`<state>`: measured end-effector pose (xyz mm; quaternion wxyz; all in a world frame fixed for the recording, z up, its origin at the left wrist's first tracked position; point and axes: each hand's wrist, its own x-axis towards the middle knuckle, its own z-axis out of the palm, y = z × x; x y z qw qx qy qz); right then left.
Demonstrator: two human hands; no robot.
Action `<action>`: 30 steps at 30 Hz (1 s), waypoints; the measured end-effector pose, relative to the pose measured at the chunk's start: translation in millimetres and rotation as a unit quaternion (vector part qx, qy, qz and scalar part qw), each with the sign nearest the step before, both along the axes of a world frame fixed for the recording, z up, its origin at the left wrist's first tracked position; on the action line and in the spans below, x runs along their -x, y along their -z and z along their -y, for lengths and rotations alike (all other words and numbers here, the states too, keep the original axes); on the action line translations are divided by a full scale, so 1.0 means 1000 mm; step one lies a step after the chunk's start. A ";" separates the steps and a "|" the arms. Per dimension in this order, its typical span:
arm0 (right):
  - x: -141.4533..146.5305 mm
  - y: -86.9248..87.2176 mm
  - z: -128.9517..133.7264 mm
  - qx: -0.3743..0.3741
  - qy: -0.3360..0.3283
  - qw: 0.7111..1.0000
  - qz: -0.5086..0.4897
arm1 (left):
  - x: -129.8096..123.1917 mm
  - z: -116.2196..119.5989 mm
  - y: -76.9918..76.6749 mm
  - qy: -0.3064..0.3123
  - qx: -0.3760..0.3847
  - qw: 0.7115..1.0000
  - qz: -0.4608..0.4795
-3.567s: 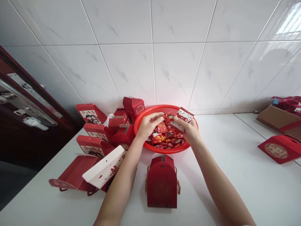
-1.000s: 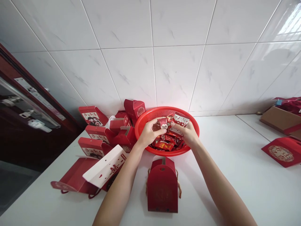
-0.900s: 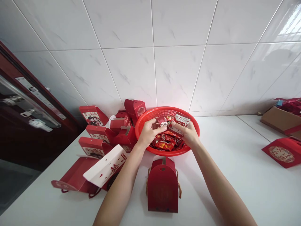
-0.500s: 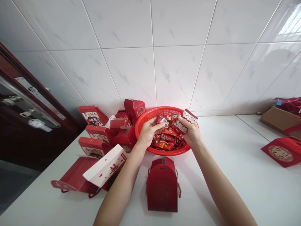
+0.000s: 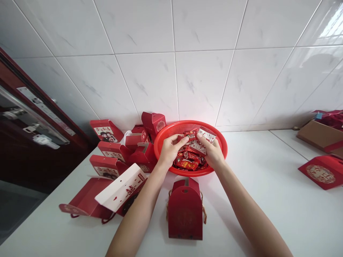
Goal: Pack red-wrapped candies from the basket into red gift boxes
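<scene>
Above a red plastic basket (image 5: 222, 157) of wrapped candies (image 5: 187, 163), my hands are close together. My left hand (image 5: 170, 150) is closed, thumb and fingers pinching red candy packets (image 5: 190, 136) at their left side. My right hand (image 5: 213, 152) is closed on white and red patterned packets (image 5: 206, 135), its thumb near the right end of the red packet. In front of the basket, a red gift box (image 5: 185, 214) with rope handles at its sides stands upright on the white table, a slot open at its top.
Several red boxes (image 5: 107, 131) crowd the left side, with a white-lidded box (image 5: 122, 187) leaning near my left forearm. At right are a red box (image 5: 321, 173) and a cardboard box (image 5: 316, 135). A tiled wall (image 5: 200, 85) rises behind the basket.
My right hand has moved left, closer to my left hand, carrying the patterned packets lower over the basket. A red packet now bridges both hands' fingertips.
</scene>
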<state>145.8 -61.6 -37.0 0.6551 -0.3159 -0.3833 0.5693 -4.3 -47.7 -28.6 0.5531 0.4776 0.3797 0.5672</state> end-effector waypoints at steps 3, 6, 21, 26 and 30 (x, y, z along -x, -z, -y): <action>-0.001 0.000 -0.003 0.014 0.041 0.999 -0.005 | -0.001 -0.001 0.001 -0.048 -0.010 0.998 0.047; 0.003 0.002 -0.003 0.037 0.048 0.998 -0.019 | -0.004 0.000 0.001 -0.048 -0.009 0.997 0.062; 0.010 0.009 0.003 -0.024 0.044 0.999 0.009 | -0.023 0.009 0.013 -0.074 -0.044 0.996 0.036; 0.006 -0.001 0.006 -0.026 0.008 0.999 0.026 | -0.017 0.006 0.011 -0.082 -0.080 0.993 0.038; -0.004 -0.011 0.007 -0.015 -0.028 0.998 0.052 | -0.012 0.006 0.009 -0.109 -0.115 0.987 -0.003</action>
